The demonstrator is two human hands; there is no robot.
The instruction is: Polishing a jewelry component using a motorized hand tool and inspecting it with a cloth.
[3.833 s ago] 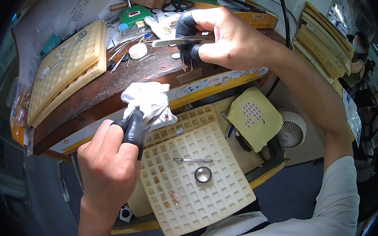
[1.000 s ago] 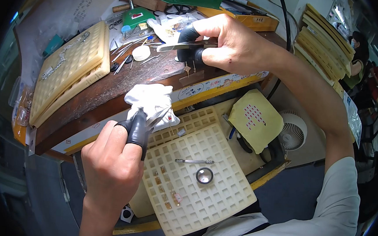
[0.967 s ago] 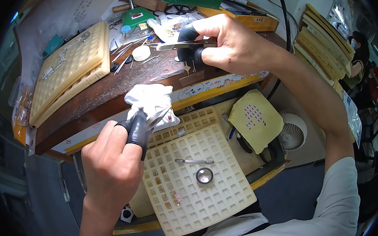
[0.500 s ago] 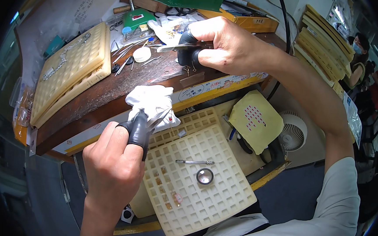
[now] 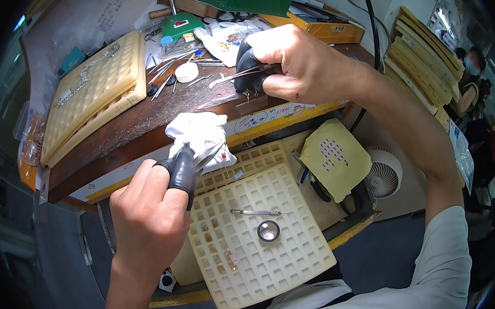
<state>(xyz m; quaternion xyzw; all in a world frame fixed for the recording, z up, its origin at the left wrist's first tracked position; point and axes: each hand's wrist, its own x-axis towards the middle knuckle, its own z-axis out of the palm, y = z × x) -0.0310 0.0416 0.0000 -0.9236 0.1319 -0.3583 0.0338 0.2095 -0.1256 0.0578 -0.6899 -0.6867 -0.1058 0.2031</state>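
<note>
My left hand (image 5: 155, 208), with black covers on its fingers, is closed at the bench's front edge. Its fingertips pinch into a bunched white cloth (image 5: 197, 129). A grey metallic edge shows beside them, too blurred to name. Over the bench top, my right hand (image 5: 291, 63) is closed round metal tweezers (image 5: 238, 75), whose tips point left. Black covers sit on these fingers too. Small gold-coloured bits show just below them; whether they are held I cannot tell.
A cream tray (image 5: 287, 249) of square pockets carries small gold pieces, a loupe (image 5: 268, 231) and a slim metal hand tool (image 5: 255, 212). Stacked trays (image 5: 100, 87) with a silver chain stand left. Loose tools and a white round lid (image 5: 186, 72) lie on the bench. A fan (image 5: 384, 172) stands right.
My right hand has turned slightly, and the tweezers' tips have dropped and show their narrow side. My left hand and the white cloth have hardly moved.
</note>
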